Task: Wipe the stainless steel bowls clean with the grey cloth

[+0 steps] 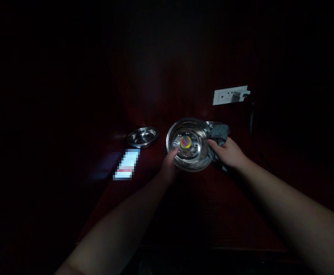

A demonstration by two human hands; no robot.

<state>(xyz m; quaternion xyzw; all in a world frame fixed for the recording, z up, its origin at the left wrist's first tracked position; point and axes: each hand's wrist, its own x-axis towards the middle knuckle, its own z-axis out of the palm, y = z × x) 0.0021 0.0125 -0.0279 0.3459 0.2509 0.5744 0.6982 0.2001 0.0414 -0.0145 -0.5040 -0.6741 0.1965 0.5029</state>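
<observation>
A shiny steel bowl point(196, 131) with a round yellow and red sticker inside is tilted toward me above the dark red table. My left hand point(170, 165) grips its lower left rim, the thumb over the edge and the other fingers hidden beneath. At the right rim, my right hand point(227, 152) is closed on a grey-green patterned cloth point(219, 133), which presses against the bowl's side. Part of the cloth hangs below that hand.
A second steel bowl point(143, 136) rests on the table point(190, 217) at left, by a lit, pixelated phone-like screen point(127, 164). Another steel dish point(211, 123) is partly hidden behind the cloth. A wall socket point(226, 96) holds a plug with a hanging cable point(252, 118). Surroundings are very dark.
</observation>
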